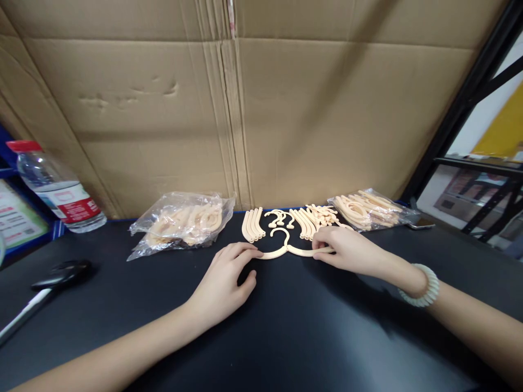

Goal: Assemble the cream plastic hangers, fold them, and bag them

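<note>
Between the left hand (226, 277) and right hand (349, 251) is a cream hanger (286, 249); the right pinches one arm, the left, thumb spread wide, touches the other; loose hooks (280, 222) lie just beyond.

Bare black table (273, 343) lies open between the left hand (226, 280) and right hand (347, 247), leaving a path from the front to the hanger (287, 249). Just behind it, loose pieces (253, 224) crowd the way, flanked by two plastic bags (183, 222); a cardboard wall (163, 120) blocks the back.
</note>
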Action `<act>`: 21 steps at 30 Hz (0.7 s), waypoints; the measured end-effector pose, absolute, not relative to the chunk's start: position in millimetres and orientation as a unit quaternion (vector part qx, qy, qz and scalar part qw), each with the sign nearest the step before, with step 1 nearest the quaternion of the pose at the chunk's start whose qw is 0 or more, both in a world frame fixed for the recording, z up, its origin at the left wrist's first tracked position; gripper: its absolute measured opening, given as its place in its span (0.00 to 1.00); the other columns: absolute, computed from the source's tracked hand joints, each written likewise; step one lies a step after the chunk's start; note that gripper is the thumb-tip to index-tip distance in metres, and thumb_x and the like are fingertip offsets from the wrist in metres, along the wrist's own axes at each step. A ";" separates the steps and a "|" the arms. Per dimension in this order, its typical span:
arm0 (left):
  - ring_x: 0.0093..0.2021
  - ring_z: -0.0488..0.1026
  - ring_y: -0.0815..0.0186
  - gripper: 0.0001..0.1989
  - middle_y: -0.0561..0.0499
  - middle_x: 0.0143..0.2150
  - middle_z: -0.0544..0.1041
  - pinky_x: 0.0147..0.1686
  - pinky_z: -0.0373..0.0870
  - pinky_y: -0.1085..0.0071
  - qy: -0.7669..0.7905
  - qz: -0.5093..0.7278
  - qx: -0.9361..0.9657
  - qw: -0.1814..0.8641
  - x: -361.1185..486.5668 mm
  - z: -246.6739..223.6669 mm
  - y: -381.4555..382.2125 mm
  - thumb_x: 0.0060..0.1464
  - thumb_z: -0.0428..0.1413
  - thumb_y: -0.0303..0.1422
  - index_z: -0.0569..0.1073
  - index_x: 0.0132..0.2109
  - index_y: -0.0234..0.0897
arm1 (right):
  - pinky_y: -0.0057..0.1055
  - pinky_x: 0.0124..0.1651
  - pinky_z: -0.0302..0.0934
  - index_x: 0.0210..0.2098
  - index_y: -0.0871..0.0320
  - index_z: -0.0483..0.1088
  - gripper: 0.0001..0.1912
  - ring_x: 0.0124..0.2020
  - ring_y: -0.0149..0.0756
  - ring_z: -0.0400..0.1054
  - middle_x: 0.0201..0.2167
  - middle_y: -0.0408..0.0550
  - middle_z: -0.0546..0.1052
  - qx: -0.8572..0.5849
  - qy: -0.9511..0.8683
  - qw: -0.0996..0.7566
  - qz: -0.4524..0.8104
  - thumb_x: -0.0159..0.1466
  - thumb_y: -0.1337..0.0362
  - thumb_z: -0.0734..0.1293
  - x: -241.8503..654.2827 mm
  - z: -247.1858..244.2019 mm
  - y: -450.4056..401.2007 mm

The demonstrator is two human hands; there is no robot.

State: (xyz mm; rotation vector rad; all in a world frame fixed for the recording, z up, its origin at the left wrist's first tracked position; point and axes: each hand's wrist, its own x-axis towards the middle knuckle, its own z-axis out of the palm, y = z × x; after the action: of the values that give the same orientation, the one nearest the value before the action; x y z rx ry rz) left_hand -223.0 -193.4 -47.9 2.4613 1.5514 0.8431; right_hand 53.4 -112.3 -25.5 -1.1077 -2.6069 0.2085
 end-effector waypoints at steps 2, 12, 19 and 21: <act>0.54 0.70 0.53 0.16 0.45 0.52 0.73 0.56 0.65 0.52 0.510 0.277 0.813 0.054 -223.3 -48.2 -193.5 0.54 0.51 0.26 0.74 0.49 0.42 | 0.30 0.32 0.54 0.27 0.57 0.71 0.05 0.29 0.35 0.67 0.26 0.44 0.75 -0.390 -0.906 0.150 0.069 0.60 0.67 0.66 53.5 -25.9 -112.4; 0.58 0.67 0.53 0.21 0.42 0.55 0.71 0.58 0.62 0.50 0.551 0.342 0.756 0.083 -224.8 -47.8 -192.3 0.54 0.50 0.29 0.63 0.55 0.38 | 0.33 0.38 0.58 0.35 0.56 0.73 0.07 0.38 0.41 0.70 0.36 0.48 0.77 -0.381 -0.914 0.128 0.048 0.56 0.70 0.67 59.9 -15.5 -111.7; 0.57 0.67 0.55 0.19 0.41 0.53 0.71 0.61 0.59 0.50 0.582 0.403 0.689 0.157 -228.8 -51.0 -185.4 0.49 0.48 0.26 0.62 0.50 0.37 | 0.31 0.31 0.54 0.35 0.56 0.74 0.08 0.31 0.38 0.68 0.32 0.46 0.76 -0.417 -0.905 0.075 0.023 0.55 0.70 0.68 79.7 -5.8 -102.6; 0.56 0.68 0.56 0.19 0.42 0.52 0.71 0.60 0.60 0.49 0.585 0.410 0.681 0.161 -230.0 -52.1 -183.7 0.48 0.48 0.26 0.62 0.50 0.38 | 0.30 0.29 0.53 0.35 0.56 0.74 0.08 0.30 0.37 0.68 0.31 0.45 0.76 -0.429 -0.901 0.062 0.010 0.55 0.70 0.68 84.7 -4.0 -100.0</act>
State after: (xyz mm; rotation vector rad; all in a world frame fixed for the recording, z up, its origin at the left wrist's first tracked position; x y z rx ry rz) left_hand -230.0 -183.7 -52.1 1.9451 1.6689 1.1708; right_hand 84.7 -100.0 -4.0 -1.2959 -2.7240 0.0297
